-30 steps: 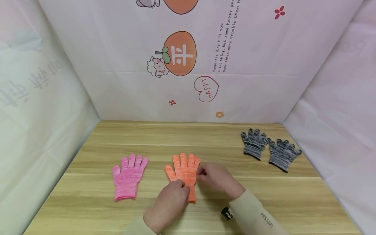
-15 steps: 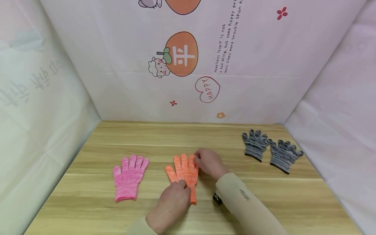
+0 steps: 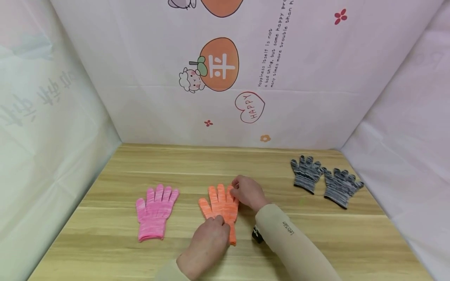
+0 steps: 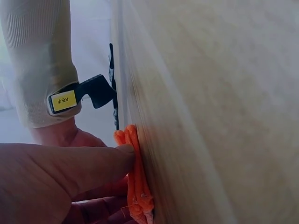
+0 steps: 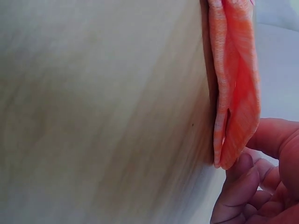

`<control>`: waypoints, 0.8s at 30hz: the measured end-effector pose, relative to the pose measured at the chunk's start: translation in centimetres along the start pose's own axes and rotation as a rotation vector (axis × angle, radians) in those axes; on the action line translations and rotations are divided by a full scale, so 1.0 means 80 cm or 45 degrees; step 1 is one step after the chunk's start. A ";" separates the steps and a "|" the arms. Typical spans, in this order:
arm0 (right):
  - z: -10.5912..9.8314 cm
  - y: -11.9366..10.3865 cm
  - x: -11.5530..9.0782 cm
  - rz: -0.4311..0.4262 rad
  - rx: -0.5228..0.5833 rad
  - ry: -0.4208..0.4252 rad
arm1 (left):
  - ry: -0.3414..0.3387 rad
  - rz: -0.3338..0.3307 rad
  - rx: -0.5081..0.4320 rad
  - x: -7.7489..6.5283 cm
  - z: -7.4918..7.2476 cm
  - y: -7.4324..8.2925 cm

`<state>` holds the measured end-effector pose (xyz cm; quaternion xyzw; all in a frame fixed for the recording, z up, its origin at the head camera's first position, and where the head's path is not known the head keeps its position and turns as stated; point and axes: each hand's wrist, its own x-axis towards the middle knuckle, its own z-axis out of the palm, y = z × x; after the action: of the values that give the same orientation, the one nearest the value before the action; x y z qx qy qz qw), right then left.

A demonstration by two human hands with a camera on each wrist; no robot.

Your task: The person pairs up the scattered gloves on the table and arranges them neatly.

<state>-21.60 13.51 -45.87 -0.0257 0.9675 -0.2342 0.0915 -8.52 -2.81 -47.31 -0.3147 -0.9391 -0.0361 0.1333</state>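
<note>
An orange knit glove (image 3: pixel 222 206) lies palm-flat at the middle of the table, fingers pointing away from me. My left hand (image 3: pixel 207 244) pinches it near the cuff; in the left wrist view the thumb (image 4: pixel 100 163) presses on the layered orange fabric (image 4: pixel 139 186). At its outer finger on the right side, my right hand (image 3: pixel 247 192) pinches the tip. The right wrist view has thumb and fingers (image 5: pixel 243 191) at the lower end of the orange glove (image 5: pixel 243 126), whose stacked layers part slightly. Part of the cuff is hidden under my left hand.
A pink knit glove (image 3: pixel 154 214) lies to the left, with its cuff toward me. Two grey-black knit gloves (image 3: pixel 306 175) lie side by side at the back right. White printed cloth (image 3: pixel 158 113) walls in the table's back and sides.
My right hand has moved from beside the glove's palm up to its outer fingertip and pinches it. The left hand keeps its hold near the cuff.
</note>
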 end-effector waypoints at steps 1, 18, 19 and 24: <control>0.001 0.000 0.000 0.004 0.014 0.001 | 0.011 -0.003 -0.005 0.000 0.000 0.000; 0.007 0.001 0.005 -0.031 0.076 0.030 | 0.033 -0.002 0.045 0.000 0.001 0.001; 0.008 0.001 0.005 -0.021 0.070 0.030 | 0.035 -0.003 0.043 0.000 0.000 0.001; 0.012 0.003 0.008 0.001 0.025 0.035 | 0.026 -0.017 0.028 0.000 0.000 0.002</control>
<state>-22.06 13.23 -46.90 -0.0214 0.9663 -0.2441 0.0785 -8.43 -2.68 -47.33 -0.3067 -0.9401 -0.0298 0.1460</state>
